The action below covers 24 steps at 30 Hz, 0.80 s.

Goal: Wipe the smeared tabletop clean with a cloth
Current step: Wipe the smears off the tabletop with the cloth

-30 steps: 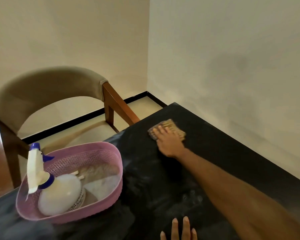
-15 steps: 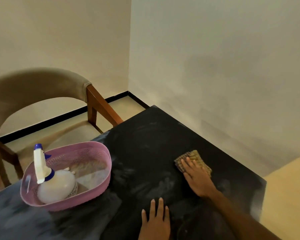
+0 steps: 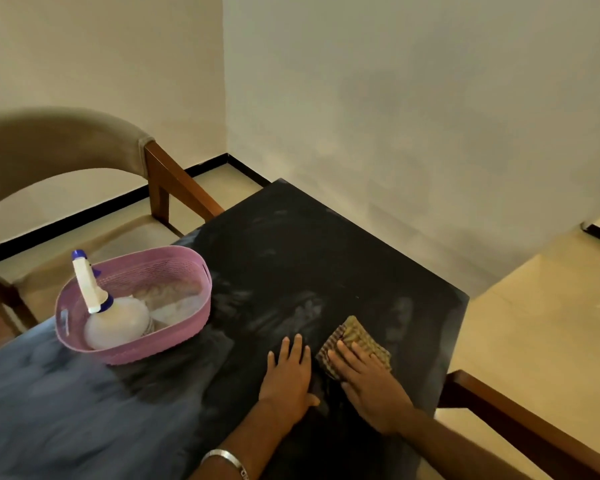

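Observation:
The black tabletop (image 3: 291, 244) carries pale smears across its middle and near side. A folded brown checked cloth (image 3: 355, 336) lies flat on it toward the right edge. My right hand (image 3: 373, 386) presses on the cloth with straight fingers, covering its near half. Just left of it, my left hand (image 3: 288, 375) rests flat on the bare tabletop, fingers spread, a metal bangle on the wrist.
A pink plastic basket (image 3: 184, 337) stands on the table's left part, holding a white spray bottle (image 3: 113, 318) with a blue nozzle. A padded wooden chair (image 3: 66, 143) stands behind the table, another wooden chair arm (image 3: 520, 420) at right. The wall runs along the far edge.
My right hand has dragged the cloth from the far corner back toward me, close to the right edge. My left hand has come further into view, flat on the table.

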Each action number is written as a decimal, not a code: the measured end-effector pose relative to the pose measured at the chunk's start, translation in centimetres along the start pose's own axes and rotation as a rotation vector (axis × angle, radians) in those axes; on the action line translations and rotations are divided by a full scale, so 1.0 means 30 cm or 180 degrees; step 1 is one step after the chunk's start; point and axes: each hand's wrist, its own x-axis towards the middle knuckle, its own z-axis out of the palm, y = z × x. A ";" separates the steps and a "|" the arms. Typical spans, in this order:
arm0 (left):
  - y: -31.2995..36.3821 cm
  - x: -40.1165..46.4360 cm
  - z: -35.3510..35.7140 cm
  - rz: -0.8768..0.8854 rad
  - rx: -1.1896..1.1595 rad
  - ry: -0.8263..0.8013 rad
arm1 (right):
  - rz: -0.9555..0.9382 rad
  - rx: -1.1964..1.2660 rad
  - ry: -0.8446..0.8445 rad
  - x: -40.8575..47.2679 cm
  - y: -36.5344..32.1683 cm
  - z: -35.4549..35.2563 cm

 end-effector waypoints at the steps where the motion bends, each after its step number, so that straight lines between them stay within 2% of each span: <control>1: 0.000 -0.006 0.003 0.0006 -0.0005 0.0031 | 0.0070 0.0020 0.0042 -0.031 0.045 -0.009; 3: -0.002 -0.020 0.004 -0.0030 0.0011 0.0069 | 0.0662 0.0127 0.0138 -0.047 0.151 -0.037; 5: -0.011 -0.050 0.015 -0.0088 0.0016 0.0053 | 0.1407 0.0359 -0.0029 -0.027 0.210 -0.063; 8: -0.047 -0.110 0.044 -0.0199 0.0024 0.0001 | 0.1805 0.0600 -0.0037 0.030 0.143 -0.047; 13: -0.154 -0.247 0.064 -0.0497 0.0035 -0.0051 | 0.0879 0.0173 0.0156 0.009 -0.246 0.031; 16: -0.206 -0.353 0.073 -0.0677 0.0132 -0.0002 | 0.0013 0.0148 -0.0063 -0.129 -0.483 0.118; 19: -0.238 -0.459 0.094 -0.0892 0.0117 -0.0073 | -0.0923 0.0040 -0.0074 -0.289 -0.488 0.166; 21: -0.246 -0.531 0.117 -0.1013 0.0050 -0.0130 | -0.0878 -0.0032 0.0090 -0.333 -0.367 0.135; 24: -0.253 -0.650 0.168 -0.1181 -0.0090 -0.0069 | 0.0128 0.0116 0.0180 -0.316 -0.132 0.087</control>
